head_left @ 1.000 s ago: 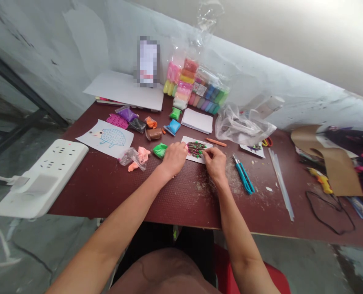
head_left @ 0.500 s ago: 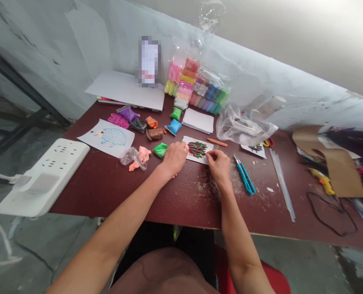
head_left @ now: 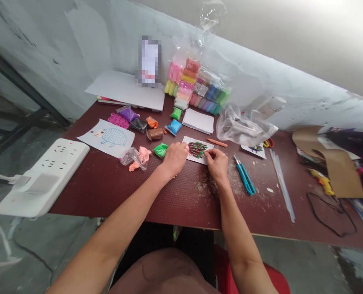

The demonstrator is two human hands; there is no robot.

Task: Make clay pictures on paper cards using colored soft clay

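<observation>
view: head cam, looking forward and down at a maroon tabletop [head_left: 132, 192]
left hand [head_left: 174, 159]: resting on the table, fingers loosely curled, fingertips at the card's left edge. Grip: nothing visible in it; cannot tell if it is pinching the card.
right hand [head_left: 217, 164]: thumb and fingers drawn together at the card's lower right edge. Grip: closed-looking pinch; cannot tell if anything is held.
work piece: white paper card [head_left: 196, 151], flat on the table between the hands, with a branching design of green, brown and red clay strips [head_left: 196, 150].
near card: orange clay roll [head_left: 216, 142] just above right; teal craft knife [head_left: 245, 179] to the right of the right hand; clay crumbs [head_left: 221, 183] around the right wrist.
left of hands: green clay packet [head_left: 160, 150], pink clay in clear plastic [head_left: 138, 157], hedgehog drawing sheet [head_left: 105, 138], brown clay lump [head_left: 155, 133], blue clay packet [head_left: 173, 126].
back of table: bagged clay packs [head_left: 196, 85], white card stack [head_left: 198, 122], white sheet [head_left: 125, 90].
right side: crumpled plastic bag [head_left: 244, 126], red-handled scissors [head_left: 268, 142], clear rods [head_left: 282, 183], kraft paper [head_left: 331, 159], black cord [head_left: 328, 214].
far left: white power strip [head_left: 43, 175], at the table's corner.
</observation>
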